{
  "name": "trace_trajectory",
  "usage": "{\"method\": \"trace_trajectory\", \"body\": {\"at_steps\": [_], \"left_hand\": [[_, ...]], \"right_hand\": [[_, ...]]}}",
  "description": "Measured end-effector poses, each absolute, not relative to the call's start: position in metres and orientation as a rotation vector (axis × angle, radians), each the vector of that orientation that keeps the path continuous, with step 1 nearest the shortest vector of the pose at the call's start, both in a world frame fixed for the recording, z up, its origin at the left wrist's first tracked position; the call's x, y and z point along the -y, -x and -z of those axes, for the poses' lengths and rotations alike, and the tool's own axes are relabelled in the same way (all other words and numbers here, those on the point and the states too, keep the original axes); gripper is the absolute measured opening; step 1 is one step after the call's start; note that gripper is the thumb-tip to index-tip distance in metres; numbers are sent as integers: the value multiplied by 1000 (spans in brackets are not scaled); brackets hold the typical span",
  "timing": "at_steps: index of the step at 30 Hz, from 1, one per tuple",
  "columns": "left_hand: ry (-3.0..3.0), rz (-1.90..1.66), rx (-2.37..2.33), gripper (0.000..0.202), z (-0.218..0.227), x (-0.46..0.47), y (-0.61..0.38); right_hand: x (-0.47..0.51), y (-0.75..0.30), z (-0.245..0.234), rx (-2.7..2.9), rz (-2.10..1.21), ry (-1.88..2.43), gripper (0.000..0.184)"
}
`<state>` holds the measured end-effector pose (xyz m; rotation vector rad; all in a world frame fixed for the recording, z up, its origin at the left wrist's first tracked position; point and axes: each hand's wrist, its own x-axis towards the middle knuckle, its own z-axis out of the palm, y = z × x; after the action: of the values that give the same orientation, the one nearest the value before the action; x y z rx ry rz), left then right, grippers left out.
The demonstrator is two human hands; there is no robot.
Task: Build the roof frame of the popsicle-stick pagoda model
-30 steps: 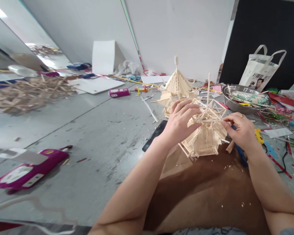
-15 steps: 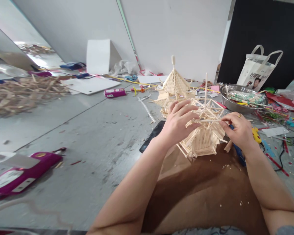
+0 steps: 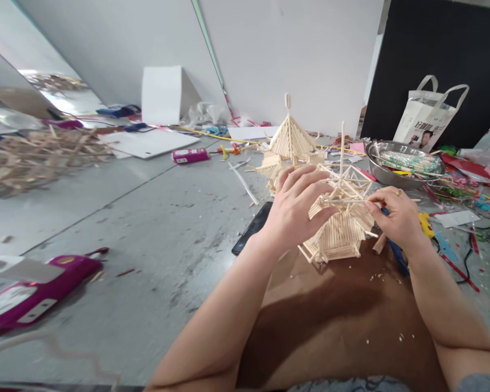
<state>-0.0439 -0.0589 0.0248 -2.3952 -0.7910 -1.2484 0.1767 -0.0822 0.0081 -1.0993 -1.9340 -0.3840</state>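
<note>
A small pagoda-like model of thin wooden sticks (image 3: 340, 239) stands in front of me, with an open frame on top and one upright stick (image 3: 342, 149). My right hand (image 3: 396, 215) is closed, pinching a thin wooden stick (image 3: 353, 201) that lies level across the front of the frame. My left hand (image 3: 298, 209) is at the model's left side, fingers spread and curved over it; its thumb is near the stick's left end. Whether those fingertips touch the model is hidden. Behind stands a second stick model with a pointed roof (image 3: 292, 139).
A steel bowl of packaged sticks (image 3: 406, 179) is at the back right, near a white tote bag (image 3: 424, 120). A dark phone (image 3: 251, 228) lies beside my left wrist. A yellow and blue tool (image 3: 426, 224) sits behind my right hand. Purple power strips (image 3: 44, 291) lie on the left.
My left thumb has lowered a little and its hand has shifted slightly at the model. My right hand keeps its pinch on the stick, nearly still. The view has shifted slightly.
</note>
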Motion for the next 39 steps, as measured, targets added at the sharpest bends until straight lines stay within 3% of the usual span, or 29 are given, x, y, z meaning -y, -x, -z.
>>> {"method": "trace_trajectory", "body": {"at_steps": [8,17,22,27,31,39], "left_hand": [[2470,1392,720,11,-37,115,22],[2735,796,994,16,-11,135,-6],[2854,786,980,16,-6,141,-16],[3032,974,1178,23,29,137,-33],[3303,998,1233,25,74,131,-35],[3323,884,1281,25,108,103,-26]], "right_hand": [[106,-179,-22,2003,488,1035,7],[156,-185,-20,2141,507,1017,7],[168,-195,-11,2160,489,1073,9],[178,-210,-5,2067,605,1107,5],[174,-241,8,1609,743,1087,18],[126,-294,72,1591,409,1746,15]]}}
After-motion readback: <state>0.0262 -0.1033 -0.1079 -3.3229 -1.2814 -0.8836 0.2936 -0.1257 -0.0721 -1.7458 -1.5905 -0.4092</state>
